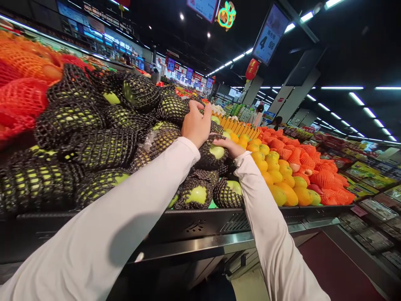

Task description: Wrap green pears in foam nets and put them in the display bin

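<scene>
In the head view, the green fruit in black netting sits among other netted fruits, just below the loosely curled left hand and beside the right hand (I cannot tell whether either grips it). Cupping it evenly from both sides, without snagging the mesh, should keep the pile steady.

Ceiling, dark: above the right grip. Strip lights, white, in rows: upper right of it. Price screen, lit, tilted: above it. Fruit-shaped neon sign: above the left grip. Lantern, red: upper right, beyond both. Pillar, pale, tilted in view: same side. Lit storefront, blue: far upper left.
</scene>
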Tool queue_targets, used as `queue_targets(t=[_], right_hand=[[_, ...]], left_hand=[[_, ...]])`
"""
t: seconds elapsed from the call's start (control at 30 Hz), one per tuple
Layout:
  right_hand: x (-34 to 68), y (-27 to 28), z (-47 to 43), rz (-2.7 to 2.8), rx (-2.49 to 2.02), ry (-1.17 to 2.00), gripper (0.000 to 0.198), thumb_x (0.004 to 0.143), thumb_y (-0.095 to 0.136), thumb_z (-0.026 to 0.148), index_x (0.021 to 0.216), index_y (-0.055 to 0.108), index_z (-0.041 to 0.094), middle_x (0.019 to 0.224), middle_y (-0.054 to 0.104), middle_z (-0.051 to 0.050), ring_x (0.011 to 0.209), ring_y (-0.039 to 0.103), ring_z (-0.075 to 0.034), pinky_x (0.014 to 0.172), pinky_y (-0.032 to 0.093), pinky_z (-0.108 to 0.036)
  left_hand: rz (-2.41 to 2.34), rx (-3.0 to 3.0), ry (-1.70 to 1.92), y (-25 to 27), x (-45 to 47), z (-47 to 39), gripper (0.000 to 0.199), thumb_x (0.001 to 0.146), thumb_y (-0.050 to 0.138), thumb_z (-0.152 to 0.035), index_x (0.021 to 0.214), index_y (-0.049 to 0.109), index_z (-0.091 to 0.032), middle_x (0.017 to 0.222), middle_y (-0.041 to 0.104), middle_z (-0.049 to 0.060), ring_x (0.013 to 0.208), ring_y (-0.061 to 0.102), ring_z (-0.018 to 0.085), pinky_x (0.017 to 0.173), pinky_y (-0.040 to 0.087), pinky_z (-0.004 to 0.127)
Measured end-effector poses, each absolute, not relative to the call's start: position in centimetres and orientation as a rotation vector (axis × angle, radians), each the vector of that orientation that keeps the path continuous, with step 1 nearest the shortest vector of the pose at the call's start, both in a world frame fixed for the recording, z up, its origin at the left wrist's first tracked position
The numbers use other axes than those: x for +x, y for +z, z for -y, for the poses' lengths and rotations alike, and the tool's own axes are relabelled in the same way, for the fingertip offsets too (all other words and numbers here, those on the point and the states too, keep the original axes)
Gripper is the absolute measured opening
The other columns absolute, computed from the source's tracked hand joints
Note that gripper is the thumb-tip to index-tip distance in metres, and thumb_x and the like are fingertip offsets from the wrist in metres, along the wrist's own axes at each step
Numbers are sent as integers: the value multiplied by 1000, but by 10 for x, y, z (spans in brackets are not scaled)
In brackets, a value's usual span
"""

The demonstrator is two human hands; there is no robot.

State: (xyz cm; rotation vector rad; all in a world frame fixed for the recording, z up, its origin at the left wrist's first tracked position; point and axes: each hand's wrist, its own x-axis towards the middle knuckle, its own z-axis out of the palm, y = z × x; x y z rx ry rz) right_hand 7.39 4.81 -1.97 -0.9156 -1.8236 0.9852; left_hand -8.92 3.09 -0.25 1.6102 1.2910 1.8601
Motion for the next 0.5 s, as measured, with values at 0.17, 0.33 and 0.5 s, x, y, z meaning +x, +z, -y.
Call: queue_targets(t=[0.17, 0.33, 0.5], right_hand=[[73, -6, -48, 2160, -873, 690, 30, 67, 70, 49, 81, 67, 23, 86, 65, 0, 86, 59, -21, 94, 48, -40], [84, -1, -51, 1984, -786, 568, 34, 75, 57, 49, 94, 65, 22, 95, 67, -3, 89, 62, -21, 80, 51, -34], [101, -6, -74, 1431, -1128, 208, 34, 84, 43, 49, 97, 58, 21, 104, 66, -9, 100, 63, -23, 90, 49, -38]], left_hand=[[-1276, 1664, 1825, -1, -87, -27, 30, 94, 46, -45, 107, 53, -20, 81, 63, 5, 87, 62, 23, 92, 44, 37], [-1017, 1994, 1673, -1, -83, -21, 31, 86, 54, -46, 98, 62, -19, 99, 68, 6, 94, 62, 21, 92, 45, 33], [-1197, 2321, 982, -4, -82, -18, 42, 78, 60, -53, 98, 71, -18, 107, 71, 9, 101, 63, 28, 92, 45, 34]])
